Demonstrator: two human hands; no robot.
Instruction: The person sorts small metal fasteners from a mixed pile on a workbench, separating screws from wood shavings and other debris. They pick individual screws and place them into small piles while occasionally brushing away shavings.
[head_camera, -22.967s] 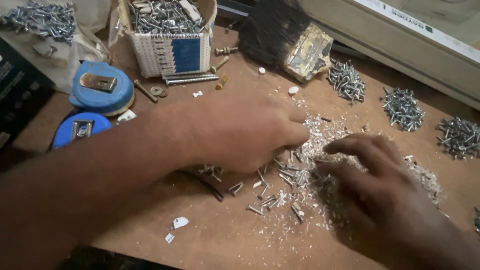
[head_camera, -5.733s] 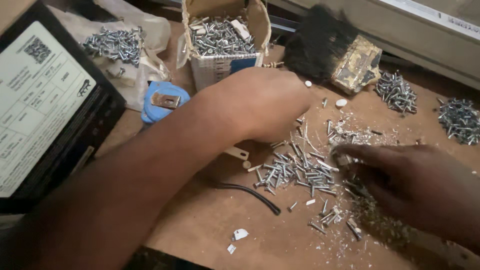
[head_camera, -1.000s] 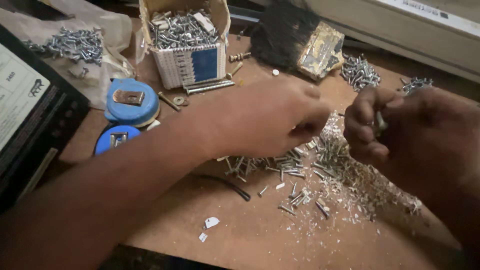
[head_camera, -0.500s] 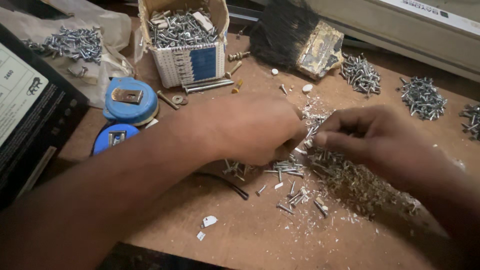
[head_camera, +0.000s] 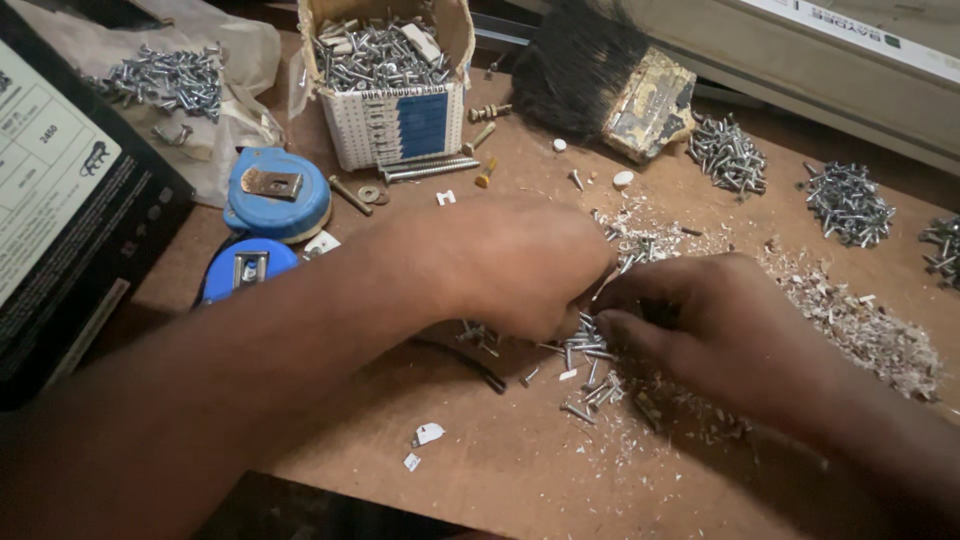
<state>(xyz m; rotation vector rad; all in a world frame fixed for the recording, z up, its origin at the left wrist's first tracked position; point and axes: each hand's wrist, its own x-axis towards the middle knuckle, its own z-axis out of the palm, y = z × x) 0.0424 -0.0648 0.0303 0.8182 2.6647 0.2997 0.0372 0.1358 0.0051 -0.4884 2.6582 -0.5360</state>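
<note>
Screws (head_camera: 590, 360) lie under both hands; far left a screw-filled box (head_camera: 395, 125), brush (head_camera: 610, 75) to its right.

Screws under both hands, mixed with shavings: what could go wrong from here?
1. The loose screws lie in wood shavings, so the left hand and right hand may pick up debris or miss small ones.
2. Sharp tips could prick the fingers pinching in the heap.
3. A sweeping forearm might scatter the sorted piles near the brush.
</note>
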